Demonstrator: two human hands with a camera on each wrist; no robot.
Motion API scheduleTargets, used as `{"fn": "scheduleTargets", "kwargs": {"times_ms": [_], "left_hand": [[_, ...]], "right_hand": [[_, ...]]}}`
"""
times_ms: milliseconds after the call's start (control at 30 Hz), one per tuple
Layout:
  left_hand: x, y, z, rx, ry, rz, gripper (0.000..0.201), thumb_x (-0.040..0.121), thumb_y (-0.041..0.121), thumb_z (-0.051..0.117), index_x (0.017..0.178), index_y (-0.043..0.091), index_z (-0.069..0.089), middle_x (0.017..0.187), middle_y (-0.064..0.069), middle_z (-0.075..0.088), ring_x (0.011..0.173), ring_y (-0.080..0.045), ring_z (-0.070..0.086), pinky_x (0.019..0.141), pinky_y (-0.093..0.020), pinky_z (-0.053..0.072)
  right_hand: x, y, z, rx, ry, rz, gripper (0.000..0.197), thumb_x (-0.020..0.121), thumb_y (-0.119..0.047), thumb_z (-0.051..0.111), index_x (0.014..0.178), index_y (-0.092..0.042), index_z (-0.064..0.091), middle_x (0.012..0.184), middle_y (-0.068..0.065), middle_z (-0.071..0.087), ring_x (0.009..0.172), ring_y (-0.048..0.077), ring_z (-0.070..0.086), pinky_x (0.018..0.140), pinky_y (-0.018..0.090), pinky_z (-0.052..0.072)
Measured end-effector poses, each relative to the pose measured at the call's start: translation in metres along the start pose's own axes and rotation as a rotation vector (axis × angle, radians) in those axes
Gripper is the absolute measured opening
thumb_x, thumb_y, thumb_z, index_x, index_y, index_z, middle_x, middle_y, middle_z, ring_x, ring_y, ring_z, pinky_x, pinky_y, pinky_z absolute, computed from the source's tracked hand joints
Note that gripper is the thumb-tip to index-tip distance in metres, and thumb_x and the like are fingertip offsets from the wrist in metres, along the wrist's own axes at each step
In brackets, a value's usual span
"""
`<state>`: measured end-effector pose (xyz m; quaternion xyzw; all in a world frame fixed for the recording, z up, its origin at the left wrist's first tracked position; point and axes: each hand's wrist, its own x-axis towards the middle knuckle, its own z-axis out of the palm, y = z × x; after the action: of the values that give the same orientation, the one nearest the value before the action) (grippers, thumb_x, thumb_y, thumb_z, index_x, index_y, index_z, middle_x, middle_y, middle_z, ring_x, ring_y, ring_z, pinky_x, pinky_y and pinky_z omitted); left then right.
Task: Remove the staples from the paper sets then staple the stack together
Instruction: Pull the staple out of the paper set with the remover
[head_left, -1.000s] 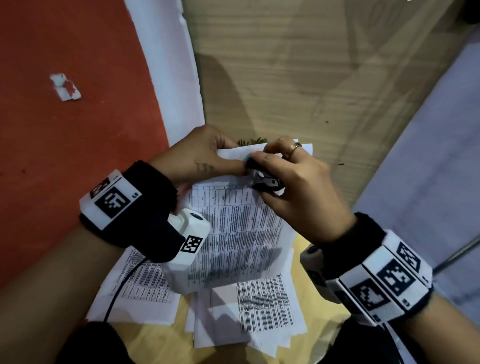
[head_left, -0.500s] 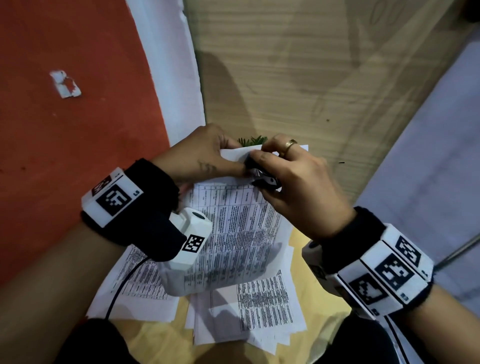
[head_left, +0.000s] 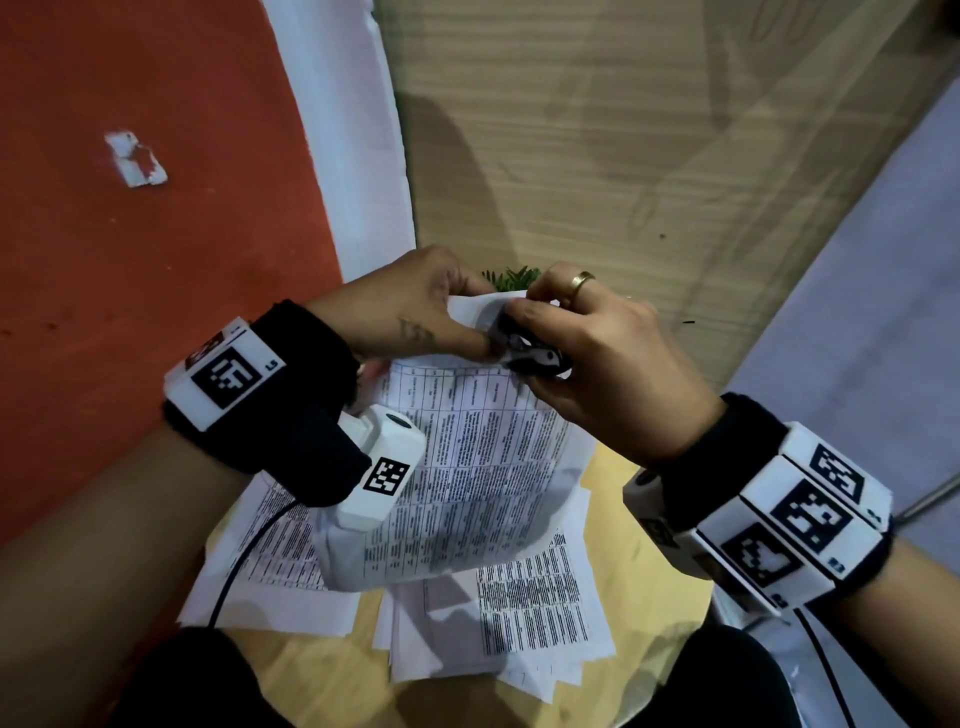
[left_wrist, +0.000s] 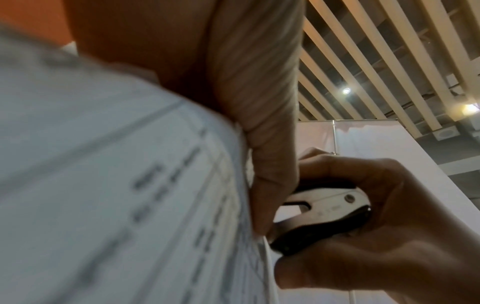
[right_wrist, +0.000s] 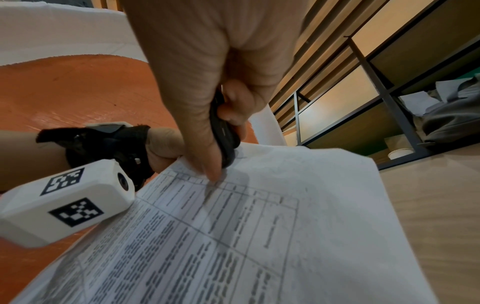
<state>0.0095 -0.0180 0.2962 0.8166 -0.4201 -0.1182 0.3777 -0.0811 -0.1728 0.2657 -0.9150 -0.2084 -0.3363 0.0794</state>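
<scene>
A printed paper set (head_left: 467, 457) with tables of text is held up above the small table. My left hand (head_left: 415, 317) pinches its top edge near the corner, thumb on the front (left_wrist: 270, 174). My right hand (head_left: 597, 353) grips a black and silver staple remover (head_left: 530, 353), squeezed between thumb and fingers, its jaws at the paper's top edge. The remover (left_wrist: 324, 211) sits right beside my left thumb in the left wrist view. In the right wrist view the remover (right_wrist: 223, 131) meets the sheet (right_wrist: 259, 226) at its upper edge. The staple itself is hidden.
More printed sheets (head_left: 519, 613) lie loosely spread on the small yellow-wood table (head_left: 623, 597) below my hands. A small green plant (head_left: 511, 278) pokes up behind the paper. The floor is red (head_left: 130, 312) at left and wood-patterned (head_left: 623, 156) ahead. Shelving (right_wrist: 389, 102) stands at right.
Both hands with the paper set and remover have stayed almost in place, shifting slightly up and left. The top edge of the paper curls more under the remover.
</scene>
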Motion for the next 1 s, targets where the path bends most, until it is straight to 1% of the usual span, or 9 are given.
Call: {"fn": "scheduleTargets", "kwargs": {"times_ms": [100, 300, 467, 633, 700, 800, 867, 933, 1000], "left_hand": [[0.000, 0.000, -0.001, 0.002, -0.022, 0.003, 0.013, 0.076, 0.009, 0.075, 0.089, 0.008, 0.075, 0.087, -0.013, 0.074, 0.086, -0.033, 0.068, 0.075, -0.043, 0.053], [0.001, -0.002, 0.000, -0.042, -0.029, -0.041, 0.008, 0.075, 0.012, 0.076, 0.077, 0.019, 0.074, 0.069, 0.003, 0.071, 0.065, -0.005, 0.061, 0.063, -0.021, 0.046], [0.002, 0.000, 0.001, -0.064, -0.027, -0.058, 0.014, 0.076, 0.011, 0.076, 0.069, 0.022, 0.070, 0.053, 0.013, 0.060, 0.052, 0.003, 0.052, 0.050, -0.011, 0.039], [0.000, -0.005, -0.001, -0.142, -0.051, -0.040, 0.012, 0.069, 0.020, 0.081, 0.077, 0.021, 0.072, 0.066, 0.008, 0.067, 0.064, -0.001, 0.059, 0.059, -0.014, 0.045], [-0.002, -0.007, 0.001, -0.200, -0.025, -0.013, 0.018, 0.066, 0.023, 0.076, 0.082, 0.015, 0.072, 0.074, 0.002, 0.070, 0.068, -0.004, 0.062, 0.061, -0.015, 0.048], [-0.003, -0.008, 0.005, -0.260, 0.031, 0.011, 0.019, 0.066, 0.022, 0.070, 0.083, 0.012, 0.071, 0.073, 0.004, 0.072, 0.067, -0.002, 0.063, 0.062, -0.014, 0.049], [-0.004, -0.008, 0.007, -0.295, 0.050, 0.015, 0.018, 0.067, 0.020, 0.069, 0.083, 0.012, 0.071, 0.073, 0.007, 0.073, 0.067, -0.001, 0.064, 0.064, -0.014, 0.051], [-0.003, -0.009, 0.009, -0.312, 0.077, 0.009, 0.019, 0.067, 0.019, 0.069, 0.084, 0.010, 0.071, 0.075, 0.003, 0.073, 0.069, -0.004, 0.064, 0.066, -0.017, 0.051], [-0.003, -0.009, 0.009, -0.330, 0.088, 0.004, 0.008, 0.071, 0.014, 0.070, 0.078, 0.014, 0.071, 0.069, 0.007, 0.072, 0.065, -0.001, 0.063, 0.062, -0.014, 0.049]], "right_hand": [[0.003, 0.000, 0.000, -0.007, -0.024, -0.017, 0.019, 0.067, -0.012, 0.063, 0.084, -0.004, 0.066, 0.088, 0.014, 0.061, 0.058, 0.034, 0.059, 0.042, 0.036, 0.048], [0.004, 0.003, 0.001, -0.016, -0.040, -0.023, 0.017, 0.067, -0.010, 0.066, 0.083, -0.004, 0.066, 0.085, 0.013, 0.060, 0.059, 0.034, 0.059, 0.043, 0.036, 0.048], [0.001, 0.004, 0.004, 0.005, -0.011, -0.008, 0.016, 0.070, -0.011, 0.062, 0.083, -0.005, 0.067, 0.082, 0.013, 0.060, 0.060, 0.035, 0.060, 0.044, 0.037, 0.049], [0.000, 0.008, 0.006, 0.055, 0.018, 0.030, 0.016, 0.068, -0.010, 0.065, 0.083, -0.005, 0.068, 0.082, 0.012, 0.060, 0.063, 0.034, 0.060, 0.049, 0.037, 0.050], [-0.001, 0.008, 0.008, 0.107, 0.055, 0.066, 0.018, 0.069, -0.011, 0.066, 0.085, -0.006, 0.069, 0.082, 0.010, 0.060, 0.066, 0.032, 0.061, 0.053, 0.037, 0.051], [-0.004, 0.010, 0.012, 0.212, 0.129, 0.145, 0.021, 0.069, -0.013, 0.071, 0.089, -0.010, 0.071, 0.082, 0.007, 0.061, 0.073, 0.020, 0.059, 0.061, 0.033, 0.049], [-0.006, 0.010, 0.014, 0.287, 0.180, 0.182, 0.023, 0.068, -0.011, 0.074, 0.090, -0.010, 0.072, 0.081, 0.008, 0.062, 0.073, 0.012, 0.055, 0.065, 0.024, 0.045], [-0.006, 0.010, 0.016, 0.338, 0.217, 0.201, 0.024, 0.068, -0.011, 0.075, 0.091, -0.007, 0.072, 0.080, 0.010, 0.062, 0.073, 0.009, 0.054, 0.068, 0.016, 0.041], [-0.006, 0.011, 0.018, 0.363, 0.239, 0.207, 0.025, 0.068, -0.011, 0.077, 0.092, -0.006, 0.072, 0.079, 0.010, 0.062, 0.074, 0.008, 0.054, 0.070, 0.011, 0.040]]}}
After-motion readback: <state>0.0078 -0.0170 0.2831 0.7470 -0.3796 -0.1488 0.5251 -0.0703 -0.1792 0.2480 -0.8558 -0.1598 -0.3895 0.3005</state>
